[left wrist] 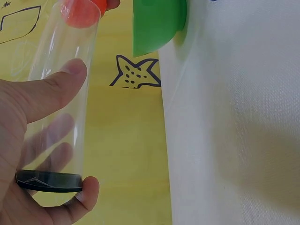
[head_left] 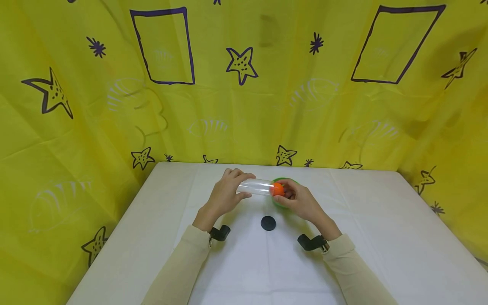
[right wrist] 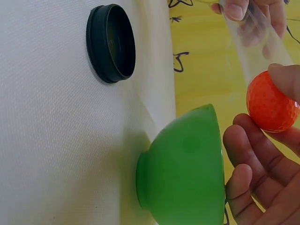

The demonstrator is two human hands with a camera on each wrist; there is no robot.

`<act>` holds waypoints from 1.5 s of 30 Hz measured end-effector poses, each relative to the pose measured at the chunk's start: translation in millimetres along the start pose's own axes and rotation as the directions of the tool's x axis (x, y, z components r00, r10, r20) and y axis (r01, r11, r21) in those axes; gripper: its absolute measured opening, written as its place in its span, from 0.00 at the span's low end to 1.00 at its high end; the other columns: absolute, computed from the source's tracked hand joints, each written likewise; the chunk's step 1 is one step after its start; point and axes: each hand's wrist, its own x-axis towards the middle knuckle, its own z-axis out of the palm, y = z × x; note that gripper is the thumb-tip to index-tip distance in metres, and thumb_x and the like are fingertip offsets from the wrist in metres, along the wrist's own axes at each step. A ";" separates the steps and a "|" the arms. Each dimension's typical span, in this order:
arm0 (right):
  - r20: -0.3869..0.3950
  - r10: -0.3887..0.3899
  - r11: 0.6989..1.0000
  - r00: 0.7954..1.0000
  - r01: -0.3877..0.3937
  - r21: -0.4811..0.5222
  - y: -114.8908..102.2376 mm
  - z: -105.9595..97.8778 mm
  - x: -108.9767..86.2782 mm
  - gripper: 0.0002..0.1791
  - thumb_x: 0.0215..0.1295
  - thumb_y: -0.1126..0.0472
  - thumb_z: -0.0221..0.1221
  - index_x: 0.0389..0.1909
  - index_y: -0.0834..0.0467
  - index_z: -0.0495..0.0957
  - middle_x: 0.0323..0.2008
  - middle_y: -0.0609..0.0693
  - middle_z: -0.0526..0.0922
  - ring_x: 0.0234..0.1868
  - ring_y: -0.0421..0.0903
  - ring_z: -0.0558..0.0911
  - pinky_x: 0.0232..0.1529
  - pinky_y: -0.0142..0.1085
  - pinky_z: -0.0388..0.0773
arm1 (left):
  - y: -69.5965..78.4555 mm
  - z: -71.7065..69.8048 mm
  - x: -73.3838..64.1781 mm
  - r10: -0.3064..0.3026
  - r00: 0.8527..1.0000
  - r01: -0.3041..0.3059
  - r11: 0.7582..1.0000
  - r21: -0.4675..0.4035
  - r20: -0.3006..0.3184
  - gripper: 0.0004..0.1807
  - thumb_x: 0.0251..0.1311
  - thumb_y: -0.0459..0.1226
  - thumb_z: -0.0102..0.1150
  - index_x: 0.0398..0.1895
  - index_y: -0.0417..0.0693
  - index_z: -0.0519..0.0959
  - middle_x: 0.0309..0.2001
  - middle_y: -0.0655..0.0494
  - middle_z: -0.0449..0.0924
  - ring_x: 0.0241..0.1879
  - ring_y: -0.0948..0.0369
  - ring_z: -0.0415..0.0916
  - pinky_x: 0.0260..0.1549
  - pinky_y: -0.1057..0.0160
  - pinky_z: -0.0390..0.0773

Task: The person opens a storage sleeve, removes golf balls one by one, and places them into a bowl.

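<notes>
My left hand point(head_left: 225, 192) grips a clear plastic tube point(head_left: 255, 187) held nearly level above the table, thumb on one side and fingers round the other. A black cap point(left wrist: 49, 182) closes the tube's left end, close to the left fingers. At the tube's right end, my right hand point(head_left: 303, 202) pinches an orange golf ball point(right wrist: 271, 104) between thumb and fingers. Part of the ball shows through the clear wall, at the tube's mouth. Just below the right hand stands a green bowl point(right wrist: 187, 168), upright; its inside is mostly hidden by that hand.
A round black lid point(head_left: 268, 223) lies on the white-covered table point(head_left: 152, 237), nearer to me than the bowl and between my forearms. Behind the table hangs a yellow patterned curtain point(head_left: 267, 106), which also runs along both sides.
</notes>
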 end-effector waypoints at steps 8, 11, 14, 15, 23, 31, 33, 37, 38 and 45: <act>-0.043 0.012 0.999 0.999 -0.014 -0.043 1.3 -2.0 -0.1 0.24 0.64 0.56 0.70 0.59 0.57 0.77 0.40 0.53 0.84 0.37 0.47 0.79 0.39 0.34 0.78 | -2.1 1.2 0.9 0.001 1.000 -0.001 1.000 -0.011 -0.001 0.28 0.58 0.42 0.74 0.63 0.58 0.79 0.55 0.52 0.80 0.54 0.52 0.69 0.45 0.52 0.81; -0.075 0.032 0.998 0.997 -0.037 -0.060 2.5 -4.1 -0.3 0.24 0.64 0.55 0.70 0.59 0.56 0.78 0.41 0.54 0.85 0.38 0.48 0.79 0.40 0.36 0.78 | -3.3 1.9 1.0 -0.006 1.000 0.006 1.000 -0.020 0.001 0.28 0.58 0.42 0.74 0.63 0.58 0.79 0.55 0.53 0.79 0.54 0.52 0.69 0.45 0.53 0.81; -0.100 0.045 0.997 0.994 -0.051 -0.065 4.0 -7.4 0.0 0.23 0.65 0.56 0.69 0.59 0.56 0.78 0.43 0.55 0.86 0.41 0.49 0.80 0.41 0.39 0.78 | -4.5 2.4 1.0 -0.009 1.000 0.009 1.000 -0.025 -0.003 0.28 0.58 0.42 0.74 0.63 0.59 0.79 0.56 0.53 0.80 0.55 0.52 0.69 0.45 0.52 0.81; -0.106 0.048 0.996 0.993 -0.055 -0.066 4.4 -8.7 0.1 0.23 0.65 0.56 0.68 0.59 0.56 0.78 0.44 0.55 0.86 0.41 0.49 0.81 0.42 0.39 0.78 | -4.7 2.5 1.0 -0.011 1.000 0.011 1.000 -0.027 -0.003 0.28 0.58 0.42 0.74 0.63 0.59 0.79 0.56 0.53 0.80 0.55 0.52 0.69 0.45 0.52 0.81; -0.139 0.070 0.995 0.988 -0.079 -0.060 11.2 -19.2 -0.2 0.23 0.65 0.56 0.69 0.58 0.57 0.78 0.44 0.56 0.87 0.43 0.50 0.82 0.42 0.38 0.77 | -5.8 3.0 0.6 -0.015 1.000 0.015 0.999 -0.028 -0.007 0.28 0.58 0.42 0.74 0.63 0.58 0.79 0.56 0.53 0.80 0.54 0.53 0.69 0.42 0.53 0.80; -0.165 0.077 0.994 0.983 -0.089 -0.066 19.2 -28.2 -1.9 0.24 0.63 0.54 0.71 0.58 0.57 0.78 0.44 0.57 0.87 0.41 0.50 0.81 0.39 0.35 0.77 | -6.5 3.4 0.4 -0.017 1.000 0.017 0.999 -0.028 -0.013 0.28 0.58 0.42 0.74 0.63 0.58 0.79 0.56 0.53 0.80 0.55 0.52 0.69 0.43 0.53 0.80; -0.165 0.079 0.993 0.983 -0.092 -0.070 21.9 -30.1 -2.2 0.24 0.63 0.53 0.71 0.58 0.56 0.78 0.45 0.57 0.86 0.42 0.50 0.80 0.39 0.36 0.77 | -6.7 3.6 0.4 -0.019 1.000 0.018 0.999 -0.026 -0.013 0.28 0.58 0.42 0.74 0.63 0.59 0.79 0.56 0.53 0.80 0.55 0.52 0.69 0.44 0.53 0.80; -0.156 0.081 0.993 0.984 -0.093 -0.072 26.7 -34.1 -3.2 0.23 0.63 0.52 0.71 0.56 0.56 0.79 0.45 0.56 0.85 0.42 0.51 0.79 0.39 0.38 0.76 | -7.3 4.2 0.5 -0.022 1.000 0.022 0.999 -0.027 -0.012 0.28 0.58 0.42 0.74 0.63 0.59 0.79 0.56 0.53 0.80 0.55 0.52 0.69 0.44 0.53 0.80; -0.150 0.081 0.993 0.985 -0.093 -0.074 27.5 -35.2 -3.5 0.23 0.63 0.52 0.71 0.56 0.56 0.79 0.46 0.56 0.85 0.42 0.51 0.79 0.39 0.38 0.76 | -7.5 4.2 0.5 -0.025 1.000 0.025 0.999 -0.028 -0.011 0.28 0.58 0.42 0.74 0.64 0.59 0.79 0.57 0.53 0.80 0.55 0.52 0.69 0.44 0.53 0.80; -0.122 0.096 0.990 0.988 -0.107 -0.090 33.1 -40.6 -4.9 0.25 0.63 0.50 0.71 0.56 0.58 0.79 0.48 0.56 0.83 0.45 0.51 0.78 0.40 0.38 0.74 | -8.5 4.5 0.3 -0.031 0.999 0.030 0.999 -0.034 -0.011 0.28 0.58 0.42 0.74 0.63 0.59 0.79 0.57 0.52 0.79 0.55 0.52 0.69 0.45 0.53 0.80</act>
